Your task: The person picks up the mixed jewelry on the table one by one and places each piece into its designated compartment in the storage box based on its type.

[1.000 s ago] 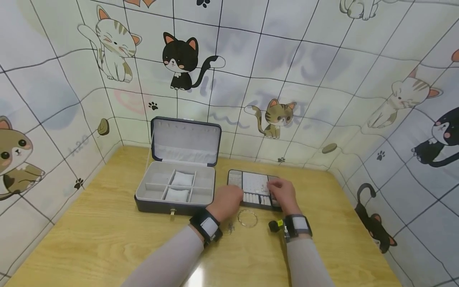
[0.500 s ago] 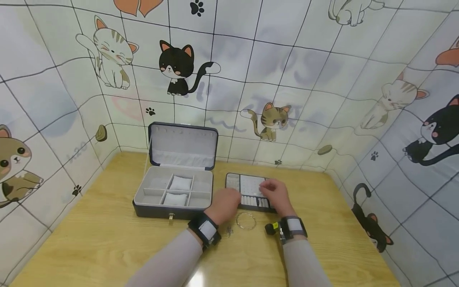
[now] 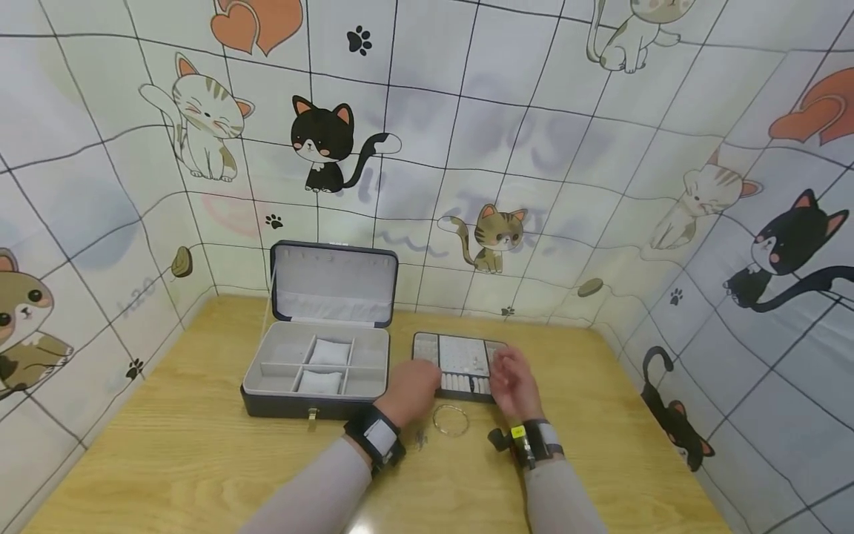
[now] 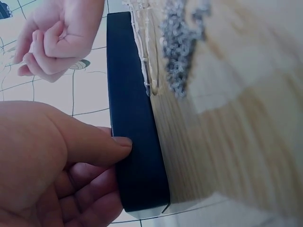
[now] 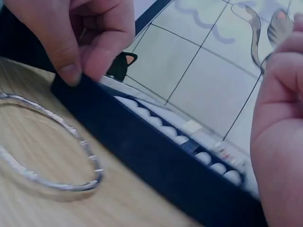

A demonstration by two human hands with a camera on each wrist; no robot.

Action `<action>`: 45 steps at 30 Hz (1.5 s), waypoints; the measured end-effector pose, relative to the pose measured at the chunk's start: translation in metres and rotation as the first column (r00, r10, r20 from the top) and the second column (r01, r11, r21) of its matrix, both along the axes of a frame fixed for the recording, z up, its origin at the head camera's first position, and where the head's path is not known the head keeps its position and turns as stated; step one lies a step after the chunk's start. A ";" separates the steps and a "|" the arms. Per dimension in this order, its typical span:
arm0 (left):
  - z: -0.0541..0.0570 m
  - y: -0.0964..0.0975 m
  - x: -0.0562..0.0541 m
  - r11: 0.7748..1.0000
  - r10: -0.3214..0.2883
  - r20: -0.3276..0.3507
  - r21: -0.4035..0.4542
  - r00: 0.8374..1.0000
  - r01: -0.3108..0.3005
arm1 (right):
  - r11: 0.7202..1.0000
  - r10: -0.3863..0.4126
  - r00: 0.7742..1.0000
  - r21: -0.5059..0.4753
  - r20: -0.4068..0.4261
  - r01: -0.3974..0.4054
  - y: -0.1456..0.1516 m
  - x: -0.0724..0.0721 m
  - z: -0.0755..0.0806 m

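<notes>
A dark-sided jewelry tray (image 3: 460, 396) lies on the table, with white ring rolls along its front and a pale panel bearing small shiny pieces. My left hand (image 3: 410, 389) pinches its near left corner, the thumb (image 4: 118, 147) pressed on the outer front wall. At the tray's right end hovers my right hand (image 3: 515, 386), fingers loosely curled; nothing shows between them in the left wrist view. In front of the tray lie a ring-shaped bangle (image 5: 87, 146) and, left of it, a small heap of silvery chain (image 4: 177, 47).
To the left stands a jewelry box (image 3: 293, 405) with its lid (image 3: 333, 285) raised, two white cushions in its compartments and a small clasp in front. Behind the wooden table (image 3: 200, 475) hangs a cat-patterned cloth (image 3: 414, 111), which also covers both sides.
My right hand has drawn back from the pale panel to the tray's right end, and its fingers have loosened. The left hand keeps its grip on the tray corner. The head view has tilted upward.
</notes>
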State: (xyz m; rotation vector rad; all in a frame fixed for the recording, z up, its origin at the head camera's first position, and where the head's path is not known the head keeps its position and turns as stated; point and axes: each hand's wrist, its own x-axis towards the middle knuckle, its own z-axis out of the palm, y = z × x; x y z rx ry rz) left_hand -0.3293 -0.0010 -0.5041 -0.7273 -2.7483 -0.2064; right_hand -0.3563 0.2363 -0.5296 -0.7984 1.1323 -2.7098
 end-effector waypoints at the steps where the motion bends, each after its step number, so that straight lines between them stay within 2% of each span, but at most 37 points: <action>1: -0.001 0.000 0.000 1.000 -0.001 0.001 0.001 1.000 0.001 | 0.997 0.062 0.998 -0.053 0.003 -0.062 0.000 0.002 -0.002; 4: -0.003 0.001 0.000 1.000 -0.004 -0.002 0.008 1.000 0.004 | 0.962 0.213 0.977 -0.171 -0.009 -0.211 -0.001 0.004 -0.006; 7: -0.003 0.001 0.002 1.000 -0.001 -0.008 0.004 1.000 0.001 | 0.902 0.353 0.935 -0.253 -0.035 -0.350 -0.005 0.005 -0.009; 9: -0.002 0.001 0.002 1.000 0.007 -0.006 -0.001 1.000 -0.007 | 0.858 0.434 0.899 -0.276 -0.061 -0.433 -0.008 0.005 -0.010; 11: -0.001 0.000 0.003 1.000 0.011 -0.011 -0.005 1.000 -0.011 | 0.837 0.478 0.875 -0.264 -0.074 -0.480 -0.010 0.007 -0.011; 12: -0.001 0.000 0.003 1.000 0.014 -0.010 -0.006 1.000 -0.014 | 0.840 0.480 0.875 -0.255 -0.063 -0.479 -0.011 0.009 -0.012; 16: -0.001 0.002 0.003 1.000 0.015 -0.017 -0.013 1.000 -0.016 | 0.887 0.436 0.899 -0.149 -0.046 -0.438 -0.011 0.020 -0.013; 18: -0.003 0.004 0.003 1.000 0.015 -0.012 -0.014 1.000 -0.015 | 0.895 0.428 0.903 -0.121 -0.029 -0.428 -0.010 0.026 -0.013; 23: -0.008 0.004 0.001 1.000 -0.003 -0.001 -0.001 1.000 0.003 | 0.887 0.450 0.892 -0.105 -0.031 -0.451 -0.012 0.029 -0.012; 27: -0.005 0.001 0.001 1.000 -0.004 -0.028 -0.003 1.000 0.004 | 0.895 0.443 0.895 -0.029 -0.054 -0.445 -0.013 0.025 -0.011; 31: -0.003 0.001 0.000 1.000 -0.002 -0.044 -0.013 0.999 0.001 | 0.896 0.444 0.896 0.033 -0.036 -0.443 -0.007 0.020 -0.008; 35: -0.003 0.002 -0.001 1.000 -0.008 -0.057 -0.023 0.998 0.006 | 0.896 0.412 0.911 0.190 -0.016 -0.402 -0.002 0.016 -0.006; 39: -0.004 0.002 0.000 1.000 -0.006 -0.069 -0.024 0.998 0.004 | 0.874 0.337 0.941 0.378 -0.022 -0.304 0.001 0.016 -0.001; 41: -0.004 0.001 0.000 1.000 -0.002 -0.061 -0.023 0.998 0.001 | 0.845 0.266 0.963 0.491 -0.042 -0.213 0.001 0.017 0.002; 43: -0.004 0.001 0.000 1.000 -0.002 -0.057 -0.018 0.998 0.001 | 0.785 0.186 0.980 0.611 -0.073 -0.103 -0.001 0.018 0.005; 45: -0.004 0.000 -0.001 1.000 -0.005 -0.055 -0.013 0.998 0.004 | 0.708 0.132 0.984 0.706 -0.116 -0.012 -0.003 0.019 0.008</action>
